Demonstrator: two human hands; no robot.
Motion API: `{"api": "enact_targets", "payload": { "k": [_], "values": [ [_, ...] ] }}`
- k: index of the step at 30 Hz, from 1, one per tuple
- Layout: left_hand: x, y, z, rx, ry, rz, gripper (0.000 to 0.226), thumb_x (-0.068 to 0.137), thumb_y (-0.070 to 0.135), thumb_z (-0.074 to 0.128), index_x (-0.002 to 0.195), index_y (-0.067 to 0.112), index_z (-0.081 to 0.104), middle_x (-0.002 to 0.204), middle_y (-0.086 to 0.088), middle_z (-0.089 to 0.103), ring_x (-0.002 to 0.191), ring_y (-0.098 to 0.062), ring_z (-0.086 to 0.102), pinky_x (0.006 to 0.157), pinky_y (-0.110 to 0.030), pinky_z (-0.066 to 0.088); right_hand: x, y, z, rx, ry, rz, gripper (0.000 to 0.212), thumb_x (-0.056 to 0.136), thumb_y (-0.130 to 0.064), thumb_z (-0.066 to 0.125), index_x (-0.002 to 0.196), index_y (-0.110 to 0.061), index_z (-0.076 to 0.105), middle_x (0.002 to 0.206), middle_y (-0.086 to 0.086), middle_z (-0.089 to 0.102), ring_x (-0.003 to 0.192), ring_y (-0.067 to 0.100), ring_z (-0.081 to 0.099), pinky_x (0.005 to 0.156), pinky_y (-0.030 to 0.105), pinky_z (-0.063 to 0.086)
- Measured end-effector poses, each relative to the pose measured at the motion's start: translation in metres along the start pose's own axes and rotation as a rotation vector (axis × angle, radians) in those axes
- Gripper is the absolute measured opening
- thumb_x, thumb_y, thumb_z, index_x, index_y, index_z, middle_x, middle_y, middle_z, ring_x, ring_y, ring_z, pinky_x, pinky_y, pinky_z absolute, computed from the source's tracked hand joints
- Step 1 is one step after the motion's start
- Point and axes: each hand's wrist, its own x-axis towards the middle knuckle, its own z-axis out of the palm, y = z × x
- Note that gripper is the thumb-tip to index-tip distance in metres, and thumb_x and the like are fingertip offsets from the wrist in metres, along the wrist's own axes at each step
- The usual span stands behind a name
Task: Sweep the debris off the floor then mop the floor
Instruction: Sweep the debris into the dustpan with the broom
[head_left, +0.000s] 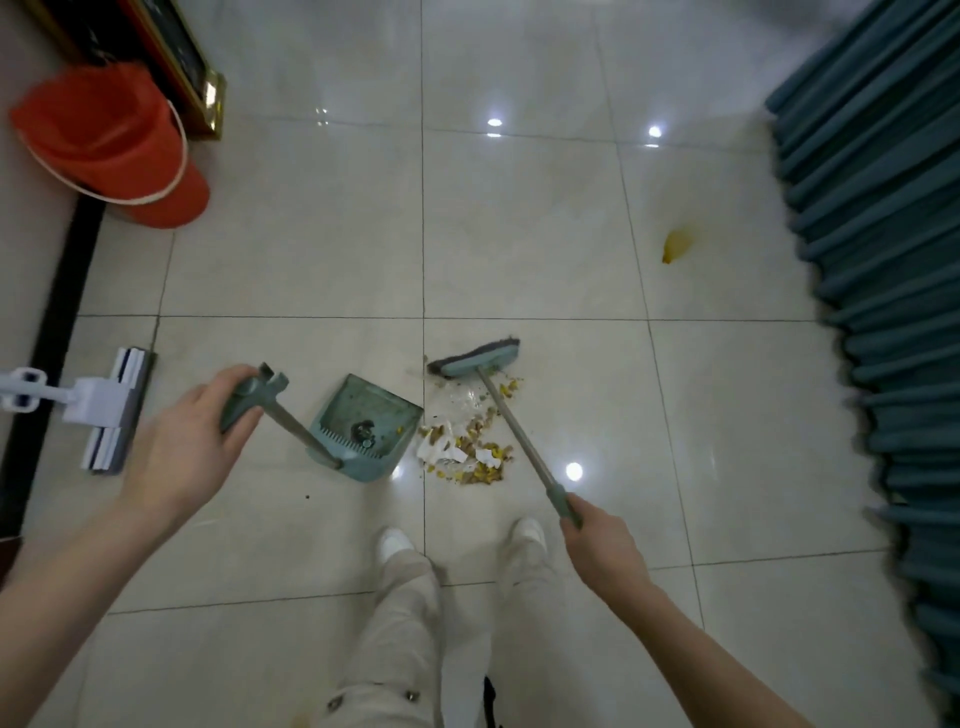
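My left hand (195, 441) grips the handle of a green dustpan (363, 426), whose pan rests on the tiled floor with a little dark dirt inside. My right hand (597, 540) holds the long handle of a green broom (475, 358); its head lies on the floor just beyond a pile of debris (465, 447). The pile is yellow and brown crumbs with white paper scraps, directly right of the dustpan's mouth. A separate yellow scrap (675, 245) lies farther off to the right.
A white flat mop (111, 410) lies on the floor at the left by a dark baseboard. An orange bucket (111, 145) stands at the back left beside a framed object. Teal curtains (878, 260) hang along the right side. My feet (462, 540) are just behind the pile.
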Motion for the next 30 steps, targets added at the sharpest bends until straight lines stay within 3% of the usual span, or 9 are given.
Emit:
{"api": "enact_targets", "payload": {
  "k": [4, 9, 13, 16, 21, 25, 30],
  "values": [
    [-0.018, 0.009, 0.002, -0.019, 0.036, -0.037, 0.040, 0.089, 0.026, 0.061, 0.126, 0.028, 0.044, 0.103, -0.012, 0.065, 0.087, -0.036, 0.062, 0.071, -0.048, 0.053, 0.019, -0.009, -0.037, -0.083, 0.034, -0.103, 0.023, 0.098, -0.030, 0.043, 0.112, -0.023, 0.059, 0.082, 0.003, 0.065, 0.071, 0.023, 0.061, 0.062, 0.035, 0.052],
    [-0.059, 0.041, 0.009, 0.007, 0.079, -0.137, 0.039, 0.090, 0.027, 0.061, 0.126, 0.028, 0.046, 0.111, -0.010, 0.063, 0.091, -0.036, 0.060, 0.069, -0.046, 0.049, 0.067, -0.037, -0.055, -0.111, -0.009, -0.201, 0.027, 0.098, -0.027, 0.040, 0.118, -0.024, 0.059, 0.084, 0.005, 0.062, 0.071, 0.024, 0.057, 0.051, 0.025, 0.038],
    [-0.093, 0.074, 0.013, 0.050, 0.156, -0.223, 0.041, 0.088, 0.016, 0.066, 0.127, 0.017, 0.052, 0.106, -0.018, 0.066, 0.085, -0.042, 0.062, 0.065, -0.039, 0.041, 0.109, -0.054, -0.052, -0.203, -0.094, -0.233, 0.035, 0.097, -0.020, 0.038, 0.127, -0.021, 0.055, 0.090, 0.006, 0.059, 0.079, 0.026, 0.059, 0.063, 0.030, 0.047],
    [-0.121, 0.096, 0.019, -0.005, 0.206, -0.283, 0.040, 0.088, 0.015, 0.065, 0.126, 0.018, 0.052, 0.110, -0.017, 0.065, 0.088, -0.040, 0.061, 0.071, -0.041, 0.044, 0.120, -0.048, -0.048, -0.305, -0.141, -0.224, 0.033, 0.098, -0.017, 0.036, 0.126, -0.017, 0.054, 0.085, 0.003, 0.055, 0.077, 0.025, 0.059, 0.064, 0.031, 0.046],
    [-0.164, 0.111, 0.037, 0.008, 0.206, -0.332, 0.041, 0.088, 0.019, 0.066, 0.127, 0.023, 0.051, 0.115, -0.012, 0.062, 0.098, -0.040, 0.058, 0.078, -0.048, 0.048, 0.103, 0.014, -0.054, -0.399, -0.162, -0.269, 0.041, 0.096, -0.016, 0.036, 0.133, -0.025, 0.048, 0.090, 0.002, 0.055, 0.076, 0.023, 0.056, 0.062, 0.029, 0.043],
    [-0.187, 0.104, 0.050, -0.003, 0.148, -0.323, 0.042, 0.089, 0.025, 0.063, 0.126, 0.033, 0.044, 0.113, -0.009, 0.063, 0.093, -0.037, 0.061, 0.073, -0.050, 0.052, 0.074, 0.092, -0.066, -0.492, -0.170, -0.269, 0.045, 0.098, -0.022, 0.033, 0.140, -0.037, 0.037, 0.090, 0.002, 0.055, 0.077, 0.022, 0.057, 0.064, 0.030, 0.047],
    [-0.223, 0.105, 0.066, -0.004, 0.139, -0.239, 0.045, 0.085, 0.019, 0.068, 0.125, 0.027, 0.048, 0.104, -0.012, 0.065, 0.083, -0.036, 0.062, 0.067, -0.047, 0.053, 0.031, 0.176, -0.071, -0.533, -0.168, -0.233, 0.041, 0.100, -0.033, 0.032, 0.141, -0.037, 0.034, 0.090, 0.000, 0.059, 0.077, 0.018, 0.061, 0.067, 0.032, 0.052]
  ]
}}
